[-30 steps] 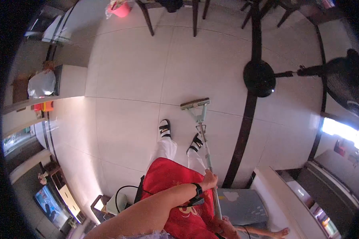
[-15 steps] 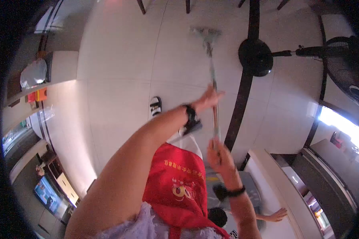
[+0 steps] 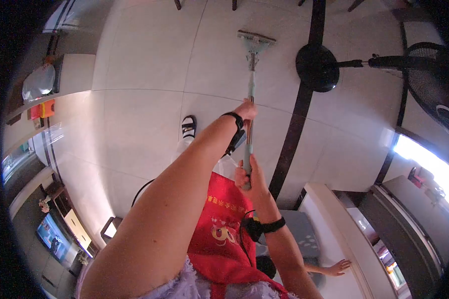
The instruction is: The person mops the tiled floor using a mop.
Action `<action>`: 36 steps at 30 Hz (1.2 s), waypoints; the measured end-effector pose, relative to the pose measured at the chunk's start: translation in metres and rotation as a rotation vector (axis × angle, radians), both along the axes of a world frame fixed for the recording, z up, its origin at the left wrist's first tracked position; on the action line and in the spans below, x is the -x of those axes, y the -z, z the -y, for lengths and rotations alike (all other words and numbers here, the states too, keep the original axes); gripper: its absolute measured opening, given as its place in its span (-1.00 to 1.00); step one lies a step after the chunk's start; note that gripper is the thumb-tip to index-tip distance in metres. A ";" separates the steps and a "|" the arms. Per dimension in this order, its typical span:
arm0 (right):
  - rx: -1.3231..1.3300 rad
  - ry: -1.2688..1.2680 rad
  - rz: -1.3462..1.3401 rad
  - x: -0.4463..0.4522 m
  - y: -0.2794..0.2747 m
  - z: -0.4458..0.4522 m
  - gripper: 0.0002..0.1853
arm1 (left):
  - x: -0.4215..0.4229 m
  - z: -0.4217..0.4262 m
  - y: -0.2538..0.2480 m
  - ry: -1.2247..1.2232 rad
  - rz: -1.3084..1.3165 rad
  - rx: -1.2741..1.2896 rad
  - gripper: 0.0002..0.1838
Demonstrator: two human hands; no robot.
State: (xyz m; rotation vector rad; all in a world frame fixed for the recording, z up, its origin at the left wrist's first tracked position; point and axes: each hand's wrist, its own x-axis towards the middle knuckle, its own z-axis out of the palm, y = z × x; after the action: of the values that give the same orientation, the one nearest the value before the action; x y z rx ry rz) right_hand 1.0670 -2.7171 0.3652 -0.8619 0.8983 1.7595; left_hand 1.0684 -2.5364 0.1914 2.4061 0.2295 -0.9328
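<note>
A mop (image 3: pixel 254 42) with a pale green head and a metal pole lies out in front, its head on the light tiled floor (image 3: pixel 144 65). My left hand (image 3: pixel 245 109) is closed round the upper part of the pole, a black band on its wrist. Lower down, near the pole's end, my right hand (image 3: pixel 252 177) grips the green handle, with a black strap and a small device at its wrist. Below the hands hangs a red apron (image 3: pixel 219 214) with yellow print. One sandalled foot (image 3: pixel 188 127) shows left of the pole.
A black standing fan (image 3: pixel 317 68) is at the right, on a dark floor stripe. Chair legs (image 3: pixel 234 4) reach in at the top. Another person's hand (image 3: pixel 338 268) rests by a white ledge (image 3: pixel 334 219) at lower right, beside a grey seat (image 3: pixel 297 234). A lit screen (image 3: pixel 53 236) is far left.
The mop head has moved forward, away from my feet, and now looks sharp after a blur. Both my hands have moved forward, then slightly left with the pole.
</note>
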 end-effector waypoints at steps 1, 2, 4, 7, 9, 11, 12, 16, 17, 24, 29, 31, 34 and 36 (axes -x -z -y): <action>0.042 -0.008 -0.026 0.001 -0.004 0.011 -0.60 | 0.004 0.018 0.021 0.005 0.006 -0.033 -0.86; 0.048 -0.015 -0.035 0.001 -0.008 0.020 -0.61 | 0.003 0.036 0.053 -0.037 0.003 -0.062 -0.87; 0.059 -0.030 -0.053 0.001 -0.019 0.037 -0.62 | 0.000 0.072 0.117 -0.145 0.007 -0.101 -0.85; 0.037 -0.035 -0.010 0.015 -0.028 0.058 -0.62 | 0.017 0.102 0.093 -0.168 0.175 -0.171 -0.87; 0.037 -0.044 -0.008 0.033 -0.041 0.078 -0.62 | 0.043 0.107 0.019 -0.085 0.197 -0.170 -0.87; 0.070 -0.075 0.003 0.048 -0.054 0.091 -0.61 | 0.067 0.116 -0.030 0.009 0.207 -0.198 -0.87; 0.106 -0.100 0.011 0.054 -0.062 0.094 -0.60 | 0.076 0.130 -0.019 0.013 0.249 -0.256 -0.85; 0.176 -0.215 0.027 0.104 -0.101 0.105 -0.60 | 0.123 0.191 -0.023 -0.195 0.216 -0.205 -0.84; 0.180 -0.170 -0.018 0.121 -0.111 0.119 -0.60 | 0.139 0.206 -0.028 -0.247 0.208 -0.192 -0.84; 0.179 -0.262 -0.031 0.158 -0.147 0.128 -0.60 | 0.215 0.216 -0.046 -1.246 0.182 0.644 -0.69; -0.010 -0.424 0.035 0.180 -0.162 0.120 -0.61 | 0.257 0.199 -0.067 -1.582 0.341 0.740 -0.61; -0.109 -0.555 0.136 0.197 -0.149 0.100 -0.59 | 0.283 0.177 -0.053 -1.833 0.393 1.042 -0.66; -0.097 -0.727 0.214 0.216 -0.121 0.066 -0.64 | 0.324 0.134 -0.049 -1.925 0.342 1.084 -0.69; -0.137 -0.750 0.244 0.240 -0.112 0.036 -0.70 | 0.359 0.112 -0.058 -2.030 0.384 1.195 -0.69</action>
State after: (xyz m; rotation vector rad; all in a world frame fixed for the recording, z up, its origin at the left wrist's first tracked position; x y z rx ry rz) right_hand 0.8269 -2.7528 0.4776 -1.4019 0.2885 2.2367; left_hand 0.7095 -2.6487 0.2497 0.4019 1.1487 0.3886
